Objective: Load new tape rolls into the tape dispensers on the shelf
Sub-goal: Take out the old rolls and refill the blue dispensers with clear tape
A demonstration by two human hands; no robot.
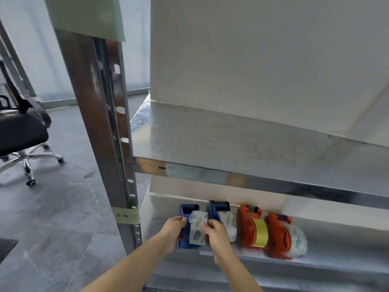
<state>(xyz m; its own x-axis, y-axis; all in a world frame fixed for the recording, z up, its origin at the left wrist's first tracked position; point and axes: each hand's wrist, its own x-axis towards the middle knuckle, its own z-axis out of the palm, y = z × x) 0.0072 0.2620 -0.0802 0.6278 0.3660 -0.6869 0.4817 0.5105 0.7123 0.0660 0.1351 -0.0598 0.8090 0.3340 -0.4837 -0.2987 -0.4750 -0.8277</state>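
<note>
While reading left to right along the lower shelf (336,245), counted four dispensers in a row, each with a roll in or at it; logged an office chair (21,131) on the floor at far left, unrelated to the task.

Found left hand (174,225) curled round the left side of the first blue dispenser (187,209), bracing it on the shelf; found right hand (214,230) pinching the wrapped roll (197,228) at its right edge, roll sitting within that dispenser's frame; cannot confirm seating on the hub from this angle.

Judged step in hand: fitting roll into first dispenser.

Recorded second blue dispenser (217,207) just beside, carrying a printed-wrap roll (229,224); appears loaded. Recorded first orange dispenser (245,226) with a yellow roll (260,230) mounted; then second orange dispenser (277,234) with a clear roll (297,239) mounted, at right end of row.

Estimated progress: three of four apparently loaded, first under way; cannot tell whether tape ends are threaded to the cutters, nor whether wrappers need removing; saw no spare rolls lying loose on shelf.
</note>
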